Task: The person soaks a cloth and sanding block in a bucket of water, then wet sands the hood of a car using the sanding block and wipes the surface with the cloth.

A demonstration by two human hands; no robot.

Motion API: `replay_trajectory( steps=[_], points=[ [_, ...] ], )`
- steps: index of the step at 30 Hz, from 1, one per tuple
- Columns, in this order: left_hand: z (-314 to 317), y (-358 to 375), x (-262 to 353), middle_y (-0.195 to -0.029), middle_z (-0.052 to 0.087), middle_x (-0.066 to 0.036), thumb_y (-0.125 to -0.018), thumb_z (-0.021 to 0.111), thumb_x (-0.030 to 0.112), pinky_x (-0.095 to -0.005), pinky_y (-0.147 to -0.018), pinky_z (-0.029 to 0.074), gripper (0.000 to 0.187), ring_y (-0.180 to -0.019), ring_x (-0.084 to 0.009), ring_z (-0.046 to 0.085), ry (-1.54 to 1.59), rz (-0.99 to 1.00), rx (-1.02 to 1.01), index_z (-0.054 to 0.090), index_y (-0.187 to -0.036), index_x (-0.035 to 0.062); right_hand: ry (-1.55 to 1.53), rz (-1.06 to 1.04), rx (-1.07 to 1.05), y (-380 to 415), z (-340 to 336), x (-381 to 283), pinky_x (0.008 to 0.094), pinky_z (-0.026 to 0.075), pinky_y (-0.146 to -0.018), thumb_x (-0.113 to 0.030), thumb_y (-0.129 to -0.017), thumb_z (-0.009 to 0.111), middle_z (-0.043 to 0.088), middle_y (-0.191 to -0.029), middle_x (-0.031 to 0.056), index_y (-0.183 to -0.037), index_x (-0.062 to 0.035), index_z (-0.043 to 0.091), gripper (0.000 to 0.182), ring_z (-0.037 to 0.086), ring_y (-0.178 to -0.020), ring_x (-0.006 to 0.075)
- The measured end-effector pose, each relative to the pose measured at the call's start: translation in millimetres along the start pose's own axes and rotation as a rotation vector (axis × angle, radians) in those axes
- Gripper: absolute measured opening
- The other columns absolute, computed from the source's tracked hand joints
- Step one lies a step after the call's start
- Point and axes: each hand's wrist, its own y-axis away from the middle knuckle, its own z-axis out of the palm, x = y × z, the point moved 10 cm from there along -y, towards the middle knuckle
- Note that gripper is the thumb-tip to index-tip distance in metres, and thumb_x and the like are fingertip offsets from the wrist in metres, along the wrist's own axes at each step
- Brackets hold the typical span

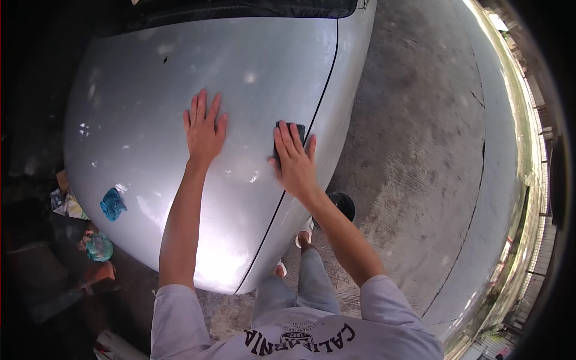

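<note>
A silver car hood (138,78) spreads out in front of me. My left hand (205,135) lies flat on it near the middle, fingers spread, holding nothing. To its right, my right hand (296,165) presses a dark rectangular pad (301,129) against the hood beside the seam with the fender. My fingers and palm cover most of the pad, so its exact kind is hidden. A crumpled blue cloth (112,204) rests on the hood's left front part. Farther up, a small dark mark (165,60) shows on the paint.
The windshield base (240,11) borders the hood at the far end. A black round object (342,207) sits on the concrete floor (414,150) by the fender. Bagged items (99,247) and an orange-brown object (99,273) are in the shadow at left.
</note>
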Motion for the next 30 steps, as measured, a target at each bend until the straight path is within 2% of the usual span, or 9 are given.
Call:
replay_trajectory(
  steps=[5,8,12,15,19,22,25,28,30],
  points=[
    [4,-10,-22,-0.164,0.028,-0.01,-0.101,0.053,0.035,-0.0572,-0.12,0.018,0.053,-0.15,-0.0331,0.027,-0.051,-0.226,0.078,0.045,-0.152,0.023,0.093,0.061,0.218,-202,-27,130,0.0675,0.02,-0.115,-0.035,-0.101,0.051,0.032,-0.162,0.0113,-0.152,-0.0015,0.037,0.062,0.029,-0.15,0.0327],
    [0,-2,-38,-0.164,0.028,-0.01,-0.1,0.054,0.036,-0.0585,-0.12,0.018,0.055,-0.151,-0.0332,0.026,-0.034,-0.358,0.105,0.044,-0.152,0.0238,0.049,0.196,0.265,-191,-23,114,0.067,0.019,-0.116,-0.036,-0.1,0.053,0.03,-0.163,0.0138,-0.152,0.0004,0.037,0.065,0.027,-0.15,0.035],
    [-2,-6,-37,-0.164,0.029,-0.01,-0.1,0.054,0.037,-0.0588,-0.12,0.018,0.055,-0.151,-0.0334,0.026,-0.03,-0.375,0.099,0.045,-0.152,0.0241,-0.137,0.091,-0.021,-66,3,7,0.0683,0.018,-0.116,-0.038,-0.101,0.051,0.025,-0.166,0.0133,-0.156,-0.0038,0.03,0.068,0.023,-0.153,0.0339],
    [-3,-6,-36,-0.164,0.029,-0.01,-0.099,0.054,0.037,-0.0588,-0.119,0.019,0.054,-0.151,-0.0335,0.027,-0.003,-0.371,0.097,0.047,-0.151,0.0236,-0.039,0.024,-0.036,-104,-3,47,0.0669,0.017,-0.117,-0.038,-0.097,0.058,0.029,-0.164,0.0133,-0.153,-0.002,0.036,0.07,0.026,-0.151,0.0346],
    [-1,-8,-39,-0.164,0.03,-0.011,-0.1,0.055,0.037,-0.0587,-0.119,0.02,0.052,-0.15,-0.0338,0.029,-0.045,-0.378,0.106,0.05,-0.149,0.0223,0.042,0.287,0.269,-255,-33,169,0.0679,0.016,-0.115,-0.037,-0.1,0.052,0.025,-0.164,0.0175,-0.152,0.003,0.033,0.069,0.022,-0.151,0.0373],
    [-6,-2,-37,-0.163,0.032,-0.011,-0.099,0.055,0.036,-0.0587,-0.118,0.021,0.051,-0.149,-0.0348,0.03,-0.037,-0.376,0.1,0.051,-0.148,0.021,0.053,0.367,0.273,-237,-20,127,0.068,0.016,-0.115,-0.036,-0.098,0.055,0.024,-0.164,0.0197,-0.151,0.006,0.034,0.071,0.021,-0.151,0.0399],
    [-7,-9,-36,-0.162,0.034,-0.012,-0.099,0.056,0.035,-0.0589,-0.117,0.022,0.052,-0.148,-0.0358,0.032,-0.021,-0.379,0.111,0.051,-0.148,0.0202,-0.165,0.097,0.03,-165,17,29,0.0673,0.016,-0.116,-0.037,-0.101,0.049,0.024,-0.164,0.0198,-0.153,0.0033,0.03,0.069,0.022,-0.151,0.0391],
    [-5,-4,-35,-0.161,0.035,-0.012,-0.098,0.057,0.034,-0.0587,-0.117,0.023,0.053,-0.148,-0.0361,0.033,-0.027,-0.377,0.111,0.051,-0.148,0.0197,-0.012,0.048,0.048,-200,-9,88,0.0672,0.015,-0.116,-0.039,-0.102,0.047,0.024,-0.165,0.0187,-0.155,0.0007,0.03,0.068,0.021,-0.152,0.0381],
    [-6,-8,-35,-0.161,0.035,-0.013,-0.098,0.057,0.033,-0.0588,-0.117,0.023,0.052,-0.147,-0.0363,0.033,-0.037,-0.377,0.123,0.052,-0.148,0.0193,0.04,0.332,0.212,-239,-29,163,0.0663,0.013,-0.117,-0.037,-0.099,0.053,0.024,-0.164,0.0182,-0.154,0.0031,0.031,0.071,0.022,-0.152,0.0366]
  ],
)
